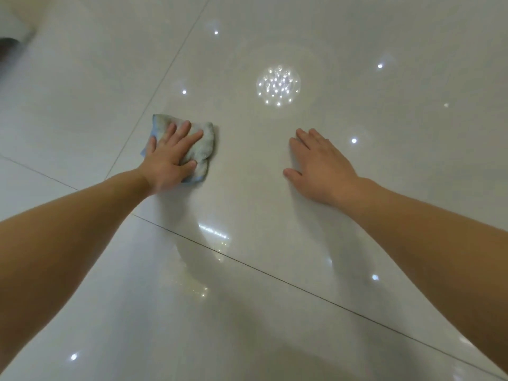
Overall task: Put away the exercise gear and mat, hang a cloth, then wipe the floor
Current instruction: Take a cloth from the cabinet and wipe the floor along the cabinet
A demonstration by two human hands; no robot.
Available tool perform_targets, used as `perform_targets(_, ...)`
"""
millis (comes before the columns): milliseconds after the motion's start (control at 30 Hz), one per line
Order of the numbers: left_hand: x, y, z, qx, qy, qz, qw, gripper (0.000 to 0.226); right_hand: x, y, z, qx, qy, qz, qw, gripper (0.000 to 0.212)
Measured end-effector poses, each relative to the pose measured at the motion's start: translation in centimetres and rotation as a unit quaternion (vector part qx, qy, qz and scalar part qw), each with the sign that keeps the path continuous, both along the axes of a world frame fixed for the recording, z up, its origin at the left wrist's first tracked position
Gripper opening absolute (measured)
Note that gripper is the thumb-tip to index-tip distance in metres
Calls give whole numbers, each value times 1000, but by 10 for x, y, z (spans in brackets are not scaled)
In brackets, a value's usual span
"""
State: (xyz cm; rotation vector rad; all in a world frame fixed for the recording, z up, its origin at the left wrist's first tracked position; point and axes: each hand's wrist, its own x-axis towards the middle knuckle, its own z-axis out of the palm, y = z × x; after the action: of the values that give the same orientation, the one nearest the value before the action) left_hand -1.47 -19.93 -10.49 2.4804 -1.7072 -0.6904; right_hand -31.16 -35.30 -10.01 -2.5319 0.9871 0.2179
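A crumpled grey-green cloth with a blue edge (204,145) lies on the glossy white tiled floor (261,215). My left hand (170,155) lies flat on top of the cloth with straight, spread fingers pressing it down. Part of the cloth is hidden under the palm. To the right, about a hand's width away from the cloth, my right hand (320,166) rests palm down on the bare tile with its fingers straight and nothing in it.
Dark grout lines cross the floor, one diagonal (302,288) running below my arms. Ceiling lights reflect in the tiles, with a bright cluster (277,85) ahead. A blurred dark shape (8,44) sits at the far left edge.
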Motion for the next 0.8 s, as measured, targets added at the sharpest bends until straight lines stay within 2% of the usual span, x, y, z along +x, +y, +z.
perform_targets(233, -58, 37, 2, 28, -1, -31, 999, 79, -29, 7, 6, -11, 0, 29, 1000, 69)
perform_targets(500, -150, 44, 0, 12, 1, -69, 998, 75, -90, 8, 19, -20, 30, 44, 998, 69)
perform_targets(800, -264, 28, -2, 12, -18, -112, 993, 78, -183, 10, 26, -17, 51, 6, 999, 69)
